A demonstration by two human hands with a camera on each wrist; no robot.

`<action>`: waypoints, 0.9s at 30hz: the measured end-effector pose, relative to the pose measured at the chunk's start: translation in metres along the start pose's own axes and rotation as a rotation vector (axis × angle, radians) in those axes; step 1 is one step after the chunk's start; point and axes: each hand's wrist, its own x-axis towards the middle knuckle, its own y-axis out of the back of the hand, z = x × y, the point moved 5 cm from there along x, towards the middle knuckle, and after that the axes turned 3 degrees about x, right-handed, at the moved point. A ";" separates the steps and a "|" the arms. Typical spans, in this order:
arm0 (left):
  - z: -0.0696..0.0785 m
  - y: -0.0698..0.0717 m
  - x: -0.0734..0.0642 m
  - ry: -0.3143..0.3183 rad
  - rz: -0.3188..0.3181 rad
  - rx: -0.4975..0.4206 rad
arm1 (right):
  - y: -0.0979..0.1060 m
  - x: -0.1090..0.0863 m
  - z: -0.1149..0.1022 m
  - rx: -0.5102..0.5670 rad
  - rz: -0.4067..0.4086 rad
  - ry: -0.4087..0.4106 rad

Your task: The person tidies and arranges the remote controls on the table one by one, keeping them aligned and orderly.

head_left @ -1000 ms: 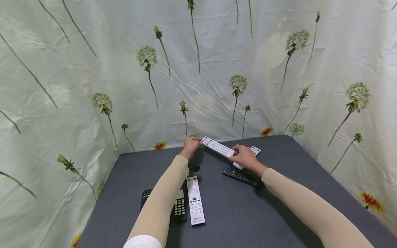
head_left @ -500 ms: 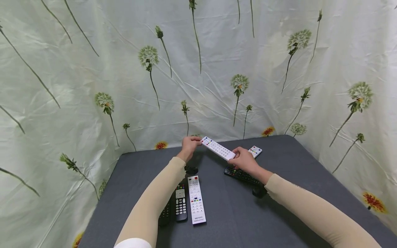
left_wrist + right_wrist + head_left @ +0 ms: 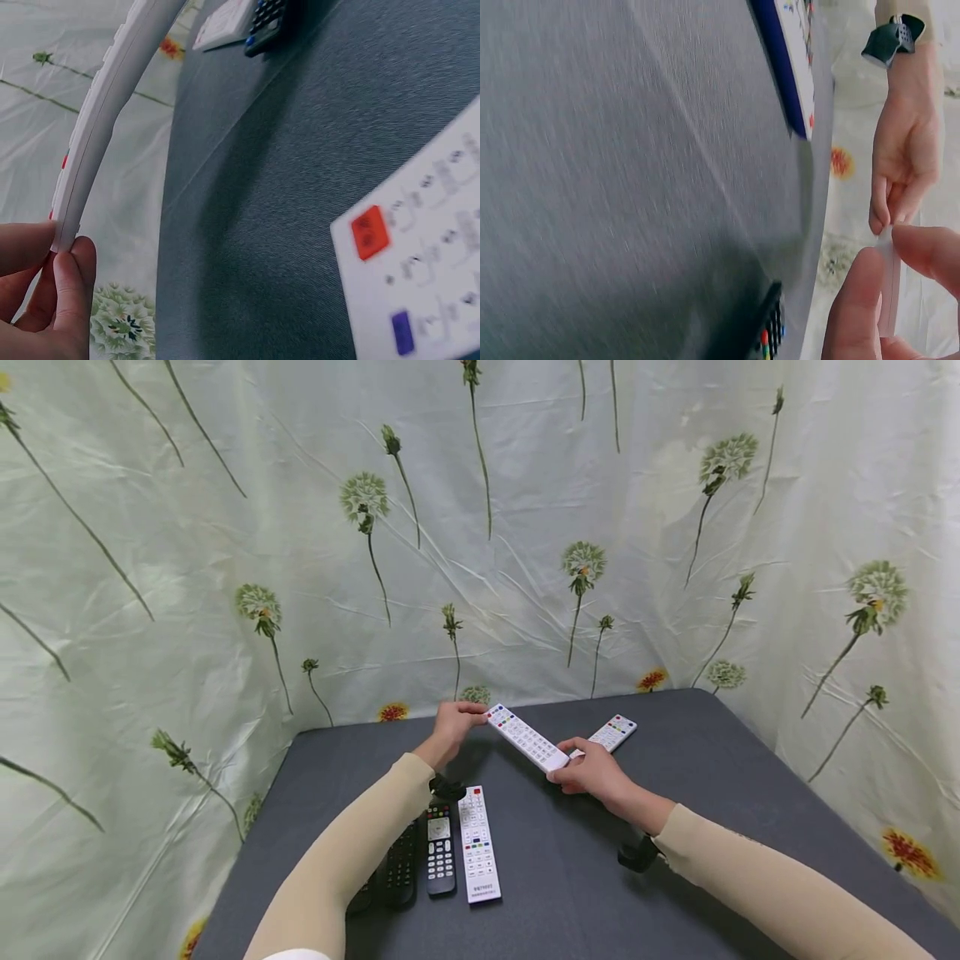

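Note:
A white remote control (image 3: 528,739) is held slantwise above the table's far part, button side up. My left hand (image 3: 456,724) pinches its far-left end between thumb and fingers, as the left wrist view shows. At its nearer end, my right hand (image 3: 594,772) grips it by the edges. Behind the right hand lies a second white remote (image 3: 615,732), partly covered. A black remote (image 3: 772,330) on the table shows in the right wrist view; the right hand hides it in the head view. Below the left hand lies a long white remote with a red button (image 3: 480,843).
Left of the long white remote lie a black-and-grey remote (image 3: 440,852) and a black one (image 3: 401,868), with another dark remote (image 3: 361,900) mostly behind the left sleeve. The grey table (image 3: 570,893) meets a flower-patterned curtain (image 3: 510,610) at its back edge.
Both hands have brought the held remote slightly lower, its right end dropping more. The right hand now covers the black remote beneath. The left forearm has swung left, uncovering more of the left-side remotes.

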 end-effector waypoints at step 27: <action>-0.011 0.001 -0.043 -0.047 -0.269 0.192 | -0.038 -0.064 0.035 0.224 -0.327 0.010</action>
